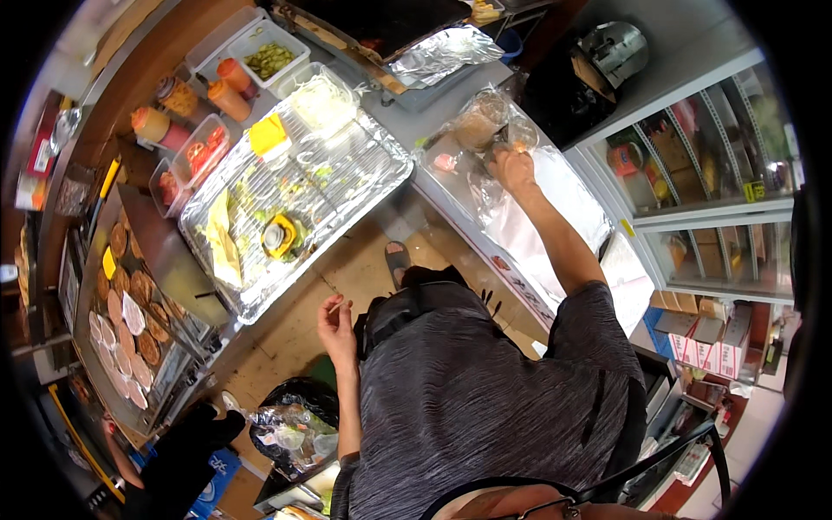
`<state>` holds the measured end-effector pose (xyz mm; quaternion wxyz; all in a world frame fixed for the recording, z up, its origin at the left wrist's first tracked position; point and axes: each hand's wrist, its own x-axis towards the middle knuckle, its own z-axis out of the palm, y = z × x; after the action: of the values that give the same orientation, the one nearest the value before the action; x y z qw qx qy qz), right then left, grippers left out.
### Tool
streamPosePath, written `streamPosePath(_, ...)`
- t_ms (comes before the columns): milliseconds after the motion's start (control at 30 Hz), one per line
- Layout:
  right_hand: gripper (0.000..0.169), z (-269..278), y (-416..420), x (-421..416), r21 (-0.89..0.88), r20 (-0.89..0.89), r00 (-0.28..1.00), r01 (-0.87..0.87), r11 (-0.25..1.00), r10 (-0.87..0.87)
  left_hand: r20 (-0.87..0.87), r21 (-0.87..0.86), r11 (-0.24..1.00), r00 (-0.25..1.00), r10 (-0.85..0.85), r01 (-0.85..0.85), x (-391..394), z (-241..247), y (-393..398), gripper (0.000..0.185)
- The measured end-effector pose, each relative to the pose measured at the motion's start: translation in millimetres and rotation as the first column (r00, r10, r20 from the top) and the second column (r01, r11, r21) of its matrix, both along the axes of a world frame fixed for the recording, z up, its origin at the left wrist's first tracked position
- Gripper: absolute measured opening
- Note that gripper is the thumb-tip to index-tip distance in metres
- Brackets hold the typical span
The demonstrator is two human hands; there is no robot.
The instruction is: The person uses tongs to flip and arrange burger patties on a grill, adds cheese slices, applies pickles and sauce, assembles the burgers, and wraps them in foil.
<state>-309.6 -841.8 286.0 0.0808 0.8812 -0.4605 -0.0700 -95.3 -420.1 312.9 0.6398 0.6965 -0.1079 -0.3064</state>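
Note:
My right hand (513,170) reaches onto the side counter, its fingers at the wrapped items in clear plastic (480,127); whether it grips one cannot be told. Foil (575,195) lies beside that forearm. My left hand (336,317) hangs over the floor by my waist, fingers curled, with a small pale thing perhaps between them. On the foil-lined wire rack (338,195) lie a stack of yellow cheese slices (268,135), shredded white onion or cabbage (324,104), a yellow wrapper (222,240) and a yellow-and-grey object (278,236) among lettuce scraps.
Sauce bottles (229,99), a tub of sliced pickles (270,60) and a tub of tomato slices (207,149) line the back. Several patties (123,312) cover the griddle at left, where another person's arm (120,452) shows. A lined bin (296,429) stands below; a glass-door fridge (689,156) is right.

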Motion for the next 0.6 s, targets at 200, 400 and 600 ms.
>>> streamPosePath(200, 0.078, 4, -1, 12, 0.058, -0.101, 0.985, 0.147, 0.987, -0.141, 0.040, 0.070, 0.997, 0.998, -0.042, 0.039, 37, -6, -39, 0.020)
streamPosePath(400, 0.036, 7, -8, 1, 0.019, 0.099, 0.977, 0.190, 0.982, -0.191, 0.041, 0.021, 0.959, 0.958, -0.284, 0.283, 50, -9, -80, 0.018)
streamPosePath(600, 0.027, 117, 51, 51, 0.137, 0.667, 0.731, 0.068, 0.988, -0.143, 0.015, 0.056, 0.858, 0.858, -0.513, 0.511, 79, 34, -109, 0.020)
